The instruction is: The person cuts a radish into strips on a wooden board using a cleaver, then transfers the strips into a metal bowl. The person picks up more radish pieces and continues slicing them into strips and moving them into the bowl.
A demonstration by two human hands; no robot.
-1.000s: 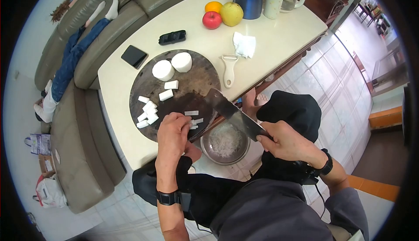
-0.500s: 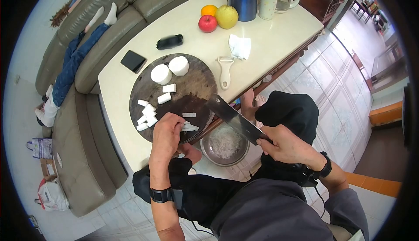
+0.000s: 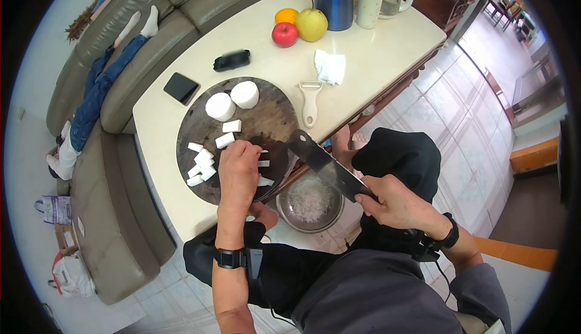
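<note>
White vegetable strips (image 3: 265, 181) are lying just right of the left fingers, on the round cutting board (image 3: 275, 116). Left hand (image 3: 238, 167) is reaching over the board, fingers bending and bunching close together; can't tell if they're pinching a strip. Right hand (image 3: 396, 201) is gripping the cleaver (image 3: 327, 167), fingers closing tightly round its handle, blade slanting away from them toward the board edge. Metal bowl (image 3: 311, 229) is sitting below and left of the right fingers, holding white shreds (image 3: 310, 204). Small white blocks (image 3: 206, 157) are clustering left of the left fingers; two more are lying just beyond them. Two thick white rounds (image 3: 219, 107) are standing farther beyond. Outward, on the desk (image 3: 381, 55): peeler (image 3: 310, 105) is lying beyond the cleaver, tissue (image 3: 330, 66) touching or nearly touching its head. Phone (image 3: 181, 88) is resting beyond-left of the left fingers; apple (image 3: 284, 34), orange (image 3: 285, 16), pear (image 3: 311, 25) are grouping farthest off, beside the blue thermos (image 3: 333, 1).
</note>
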